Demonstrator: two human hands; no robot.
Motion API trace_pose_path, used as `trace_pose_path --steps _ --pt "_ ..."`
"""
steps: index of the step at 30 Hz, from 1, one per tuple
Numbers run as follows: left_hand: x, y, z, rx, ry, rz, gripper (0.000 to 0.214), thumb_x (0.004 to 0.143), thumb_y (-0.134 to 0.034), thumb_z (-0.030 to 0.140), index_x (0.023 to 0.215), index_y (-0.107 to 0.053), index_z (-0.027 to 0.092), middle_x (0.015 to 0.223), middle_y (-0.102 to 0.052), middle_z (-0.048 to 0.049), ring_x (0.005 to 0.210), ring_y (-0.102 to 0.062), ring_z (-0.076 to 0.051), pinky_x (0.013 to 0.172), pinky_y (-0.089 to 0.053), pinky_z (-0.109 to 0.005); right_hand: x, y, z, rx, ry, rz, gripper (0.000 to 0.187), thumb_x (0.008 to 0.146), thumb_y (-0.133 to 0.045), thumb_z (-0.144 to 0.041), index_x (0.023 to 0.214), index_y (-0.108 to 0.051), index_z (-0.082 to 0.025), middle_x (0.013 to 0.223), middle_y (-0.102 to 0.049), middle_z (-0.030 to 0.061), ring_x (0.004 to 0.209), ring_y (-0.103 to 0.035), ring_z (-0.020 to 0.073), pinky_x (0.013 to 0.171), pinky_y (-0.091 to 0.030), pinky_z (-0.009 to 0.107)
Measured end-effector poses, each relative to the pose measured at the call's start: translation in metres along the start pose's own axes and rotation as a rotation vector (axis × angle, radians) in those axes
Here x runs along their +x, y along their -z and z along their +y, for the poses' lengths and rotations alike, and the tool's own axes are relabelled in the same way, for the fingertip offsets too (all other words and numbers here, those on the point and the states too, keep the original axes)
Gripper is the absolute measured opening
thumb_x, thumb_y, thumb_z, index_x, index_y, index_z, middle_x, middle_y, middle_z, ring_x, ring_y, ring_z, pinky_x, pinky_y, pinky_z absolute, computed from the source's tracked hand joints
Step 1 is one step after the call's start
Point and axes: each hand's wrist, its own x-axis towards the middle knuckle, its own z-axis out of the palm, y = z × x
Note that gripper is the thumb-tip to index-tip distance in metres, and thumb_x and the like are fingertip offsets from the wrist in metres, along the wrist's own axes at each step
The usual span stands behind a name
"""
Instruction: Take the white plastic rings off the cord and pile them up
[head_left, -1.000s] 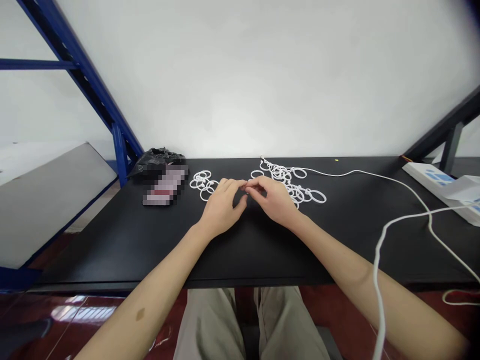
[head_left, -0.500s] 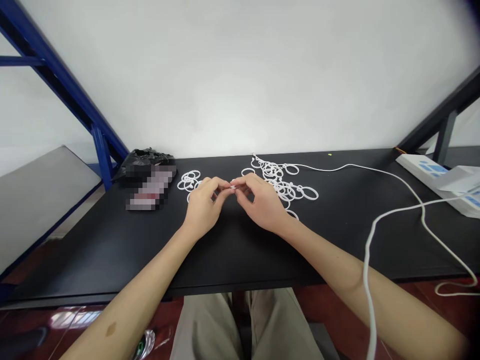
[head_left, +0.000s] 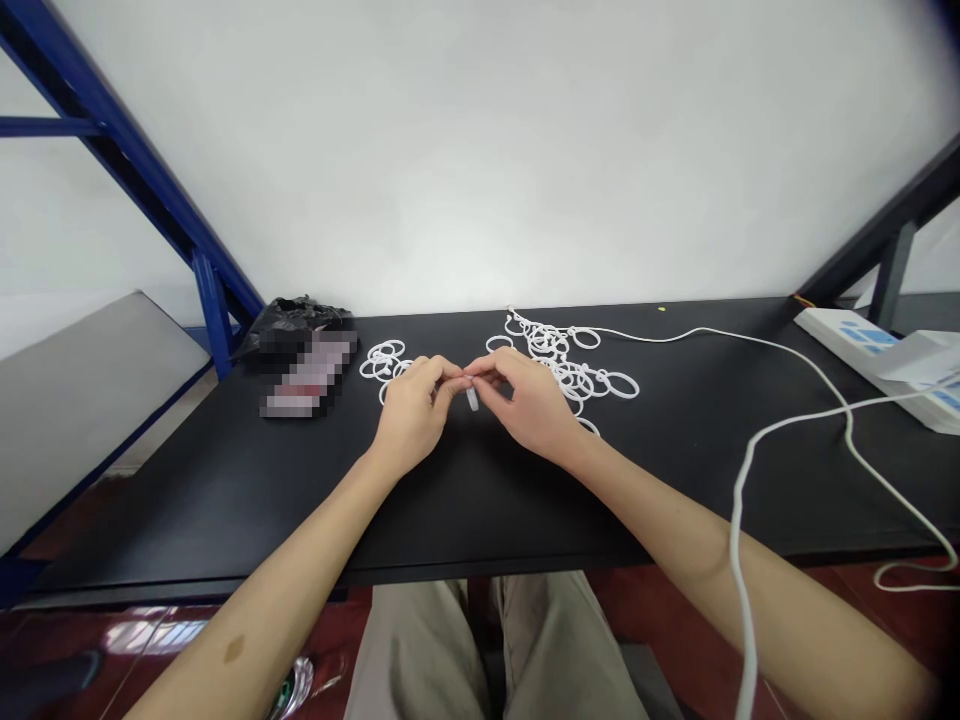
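Left hand [head_left: 411, 408], right hand [head_left: 531, 402] pinch white piece [head_left: 472, 399] well inside table edge [head_left: 420, 575].

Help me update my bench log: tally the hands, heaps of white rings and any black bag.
Hands: 2 (left hand, right hand)
Heaps of white rings: 2 (left heap, right heap)
Black bag: 1
Total: 5
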Motion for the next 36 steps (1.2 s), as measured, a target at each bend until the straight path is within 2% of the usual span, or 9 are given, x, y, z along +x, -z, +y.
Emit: trace_pose_path --steps 12,20,22,24,26,28,31,33,36 --pt "-0.003 -0.004 -0.001 0.018 -0.03 -0.006 0.015 0.091 -0.054 0.02 0.077 -0.06 0.02 0.074 -0.063 -0.0003 0.069 -0.057 -0.015 0.068 -0.047 -0.027 -0.002 -0.004 0.004 0.021 -0.02 0.011 0.012 0.089 -0.056 -0.017 0.093 -0.067 -0.02 0.087 -0.067 0.0022 0.077 -0.063 0.0133 0.072 -0.053 0.028" --pt "0.0 -0.002 0.007 -0.041 -0.013 -0.003 0.006 0.092 -0.055 0.026 0.093 -0.059 0.021 0.087 -0.064 -0.0015 0.077 -0.058 -0.016 0.063 -0.046 -0.028 0.001 -0.003 0.006 0.095 -0.062 0.064 0.01 0.091 -0.055 -0.023 0.095 -0.065 -0.022 0.089 -0.071 0.0005 0.078 -0.068 0.0137 0.073 -0.055 0.028" --pt "0.001 -0.002 0.006 -0.025 -0.01 -0.004 0.005 0.091 -0.055 0.025 0.088 -0.058 0.022 0.084 -0.063 -0.0011 0.076 -0.057 -0.016 0.063 -0.046 -0.028 0.004 -0.002 0.009 -0.022 -0.033 0.025 0.013 0.092 -0.054 -0.024 0.097 -0.066 -0.022 0.092 -0.072 0.0013 0.084 -0.068 0.0157 0.078 -0.055 0.031" --pt "0.002 -0.002 0.001 0.06 -0.022 0.021 0.005 0.09 -0.055 0.023 0.085 -0.056 0.022 0.081 -0.062 -0.0009 0.078 -0.056 -0.018 0.068 -0.046 -0.031 0.008 -0.001 0.015 -0.223 0.017 -0.028 0.019 0.093 -0.054 -0.024 0.106 -0.066 -0.021 0.107 -0.072 0.0058 0.102 -0.065 0.0207 0.092 -0.051 0.037" --pt "0.004 -0.001 -0.006 0.214 -0.046 0.062 0.006 0.089 -0.053 0.022 0.084 -0.055 0.022 0.08 -0.06 -0.0021 0.082 -0.055 -0.02 0.074 -0.046 -0.034 0.013 -0.001 0.024 -0.456 0.035 -0.07 0.031 0.093 -0.054 -0.024 0.122 -0.062 -0.016 0.13 -0.062 0.0132 0.123 -0.054 0.027 0.107 -0.04 0.046" --pt "0.005 0.0 -0.013 0.409 -0.057 0.083 0.007 0.089 -0.052 0.021 0.084 -0.056 0.022 0.084 -0.06 -0.005 0.087 -0.054 -0.024 0.077 -0.044 -0.038 0.017 -0.001 0.033 -0.65 -0.019 -0.119 0.042 0.094 -0.053 -0.026 0.133 -0.055 -0.01 0.143 -0.05 0.0179 0.135 -0.042 0.0316 0.113 -0.03 0.051" --pt "0.005 0.001 -0.022 0.64 -0.027 0.036 0.007 0.087 -0.052 0.021 0.085 -0.059 0.021 0.091 -0.06 -0.01 0.092 -0.053 -0.03 0.075 -0.043 -0.042 0.019 0.0 0.042 -0.767 -0.05 -0.25 0.036 0.096 -0.048 -0.024 0.127 -0.061 -0.009 0.138 -0.056 0.0163 0.136 -0.039 0.0336 0.115 -0.025 0.052" --pt "0.004 0.001 -0.026 0.692 -0.002 -0.014 0.009 0.086 -0.052 0.02 0.087 -0.062 0.02 0.095 -0.061 -0.0122 0.094 -0.053 -0.032 0.075 -0.042 -0.044 0.019 0.001 0.044 -0.765 -0.061 -0.295 0.031 0.097 -0.046 -0.022 0.116 -0.067 -0.011 0.125 -0.065 0.0139 0.127 -0.047 0.0317 0.111 -0.03 0.049" --pt "0.002 -0.001 -0.03 0.68 0.009 -0.068 0.015 0.086 -0.05 0.017 0.092 -0.064 0.02 0.099 -0.061 -0.0134 0.098 -0.053 -0.033 0.078 -0.043 -0.046 0.018 0.003 0.043 -0.742 -0.09 -0.288 0.025 0.095 -0.048 -0.018 0.105 -0.071 -0.015 0.107 -0.07 0.0116 0.108 -0.054 0.0283 0.098 -0.04 0.044"
